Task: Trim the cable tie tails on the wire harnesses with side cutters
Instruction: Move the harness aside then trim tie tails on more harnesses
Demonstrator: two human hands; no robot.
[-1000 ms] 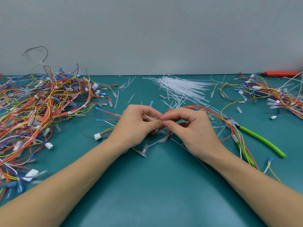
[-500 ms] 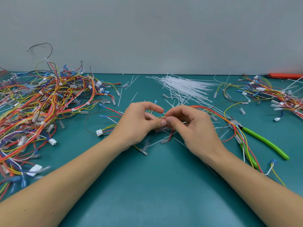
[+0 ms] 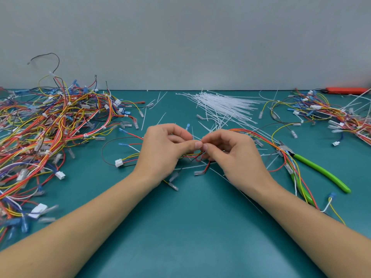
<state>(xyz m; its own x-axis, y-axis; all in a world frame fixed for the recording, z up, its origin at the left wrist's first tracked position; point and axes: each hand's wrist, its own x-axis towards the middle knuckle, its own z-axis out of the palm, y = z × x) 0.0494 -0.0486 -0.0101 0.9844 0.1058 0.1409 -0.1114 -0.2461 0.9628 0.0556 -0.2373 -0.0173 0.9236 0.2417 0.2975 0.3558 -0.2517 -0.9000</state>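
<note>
Both hands meet over the middle of the teal worktop (image 3: pixel 200 237), fingertips almost touching. The left hand (image 3: pixel 166 149) has thumb and forefinger pressed together on a thin bundle of red, yellow and black wires, the wire harness (image 3: pixel 261 135), and the right hand (image 3: pixel 230 155) pinches the same spot from the other side; can't really tell whether it's the wires themselves or a cable tie between the fingers, it's too small. That harness trails off to the right and drapes over the side cutters (image 3: pixel 319 169), which lie with green handles untouched near the right edge, jaws pointing toward the hands. Behind the hands, toward the back edge, sits a loose heap of white cable ties (image 3: pixel 224 105). The whole left side is buried under a big tangled pile of harnesses (image 3: pixel 50 127), and a smaller pile (image 3: pixel 329 115) sits in the back right corner next to something flat and orange (image 3: pixel 346 90) against the wall.
</note>
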